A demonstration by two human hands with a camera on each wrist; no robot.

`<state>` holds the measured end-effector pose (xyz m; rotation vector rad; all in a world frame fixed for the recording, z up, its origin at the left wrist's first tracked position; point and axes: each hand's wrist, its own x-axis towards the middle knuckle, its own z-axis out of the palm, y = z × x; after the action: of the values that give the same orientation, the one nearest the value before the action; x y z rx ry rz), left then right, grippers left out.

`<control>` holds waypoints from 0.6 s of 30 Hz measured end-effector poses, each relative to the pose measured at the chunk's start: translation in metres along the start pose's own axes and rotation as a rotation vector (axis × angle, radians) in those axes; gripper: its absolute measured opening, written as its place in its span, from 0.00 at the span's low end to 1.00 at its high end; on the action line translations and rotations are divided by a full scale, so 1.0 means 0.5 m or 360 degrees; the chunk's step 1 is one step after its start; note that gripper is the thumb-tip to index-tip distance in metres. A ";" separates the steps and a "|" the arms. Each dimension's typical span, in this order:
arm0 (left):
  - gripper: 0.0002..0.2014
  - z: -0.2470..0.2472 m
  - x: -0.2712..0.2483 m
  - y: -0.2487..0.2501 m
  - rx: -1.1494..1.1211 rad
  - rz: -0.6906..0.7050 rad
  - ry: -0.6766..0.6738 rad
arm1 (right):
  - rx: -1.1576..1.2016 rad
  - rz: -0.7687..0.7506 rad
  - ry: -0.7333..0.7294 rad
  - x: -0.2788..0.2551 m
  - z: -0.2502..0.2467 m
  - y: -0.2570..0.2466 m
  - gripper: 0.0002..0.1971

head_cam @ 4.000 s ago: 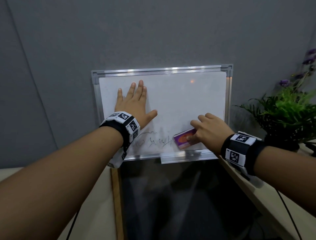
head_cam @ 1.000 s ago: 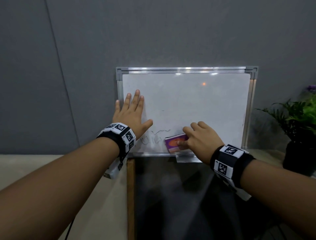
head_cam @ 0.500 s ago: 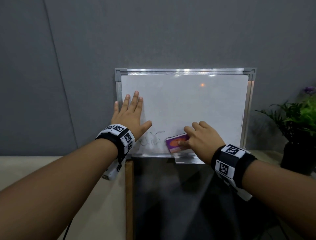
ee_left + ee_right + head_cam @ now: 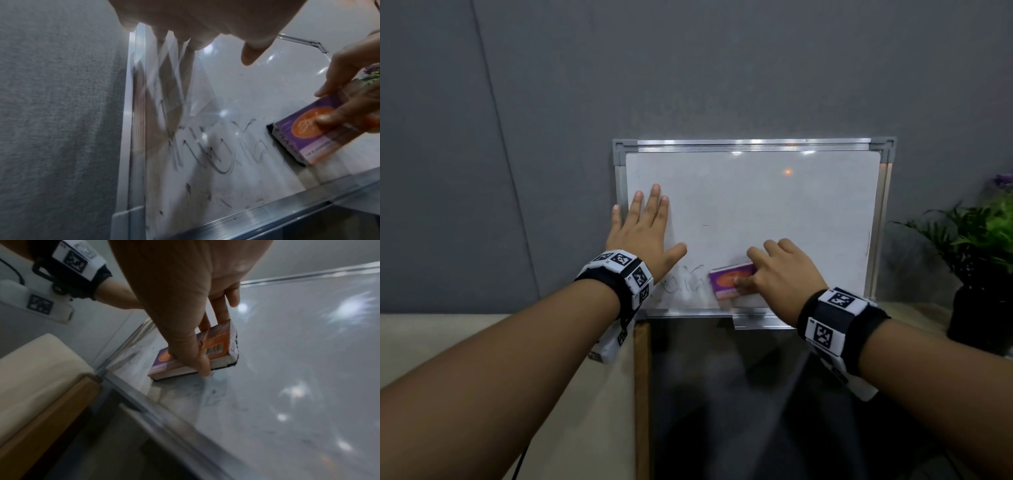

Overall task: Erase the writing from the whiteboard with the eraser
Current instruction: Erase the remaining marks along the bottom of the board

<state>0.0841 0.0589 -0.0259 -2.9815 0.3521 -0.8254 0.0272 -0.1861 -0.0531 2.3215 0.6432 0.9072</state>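
Observation:
A metal-framed whiteboard (image 4: 756,212) leans against the grey wall. Smeared black writing (image 4: 685,279) (image 4: 207,151) remains in its lower left corner. My right hand (image 4: 777,270) (image 4: 185,331) grips a purple and orange eraser (image 4: 729,282) (image 4: 320,131) (image 4: 205,353) and holds its felt face flat on the board, just right of the writing. Flat against the board's left part lies my left hand (image 4: 643,233) (image 4: 201,24), fingers straight and spread, above the writing.
A dark glossy panel (image 4: 756,394) with a wooden edge (image 4: 642,377) lies below the board on a beige tabletop (image 4: 465,339). A green potted plant (image 4: 983,253) stands at the right. The board's metal tray (image 4: 760,322) juts out under the right hand.
My right hand has slid the eraser leftward along the board's bottom, wiping away part of the writing. The left hand has stayed pressed on the board.

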 end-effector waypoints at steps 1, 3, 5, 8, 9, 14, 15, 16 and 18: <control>0.42 0.000 0.000 -0.001 -0.0003 0.0003 0.0002 | 0.0018 0.0047 0.0033 0.000 -0.007 0.011 0.16; 0.42 0.000 0.001 -0.002 -0.0005 0.0011 0.0009 | 0.0038 0.0147 0.0089 0.006 -0.022 0.028 0.18; 0.42 -0.001 0.002 -0.003 0.0003 0.0018 0.0011 | 0.0061 0.0194 0.0104 0.020 -0.031 0.021 0.18; 0.41 -0.001 0.001 -0.003 0.0002 0.0016 0.0016 | 0.0096 0.0119 0.0077 0.036 -0.020 -0.021 0.14; 0.41 -0.002 0.001 -0.004 0.0003 0.0016 0.0019 | 0.0101 0.0073 0.0044 0.036 -0.014 -0.035 0.13; 0.39 -0.001 0.002 -0.009 0.0023 0.0027 0.0026 | 0.0071 0.0047 0.0053 0.022 -0.005 -0.022 0.13; 0.39 -0.001 0.002 -0.009 0.0024 0.0031 0.0029 | 0.0069 0.0092 0.0061 0.023 -0.010 -0.012 0.16; 0.39 -0.001 0.001 -0.009 0.0023 0.0037 0.0030 | 0.0069 0.0140 0.0074 0.027 -0.017 -0.006 0.18; 0.39 -0.001 0.001 -0.007 0.0020 0.0045 0.0028 | 0.0080 0.0187 0.0099 0.040 -0.028 -0.013 0.16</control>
<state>0.0851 0.0624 -0.0246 -2.9522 0.3870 -0.8484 0.0288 -0.1649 -0.0395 2.4052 0.5658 1.0312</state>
